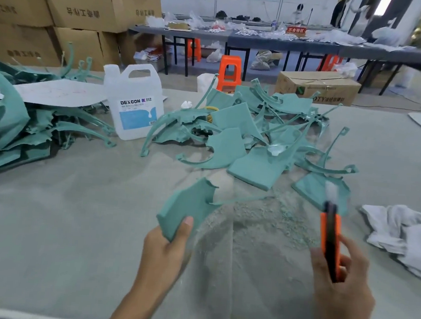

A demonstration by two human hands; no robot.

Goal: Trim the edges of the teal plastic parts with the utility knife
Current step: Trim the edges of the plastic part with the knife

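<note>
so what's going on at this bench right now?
A person's left hand grips one teal part by its near corner; the right hand holds the orange utility knife, apart from that part. No cut is under way. More teal parts lie piled behind, with shavings on the table.

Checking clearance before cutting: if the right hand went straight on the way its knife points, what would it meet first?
Probably the flat teal part lying just beyond the utility knife in the right hand; the blade tip overlaps it in view, but depth is unclear.
</note>
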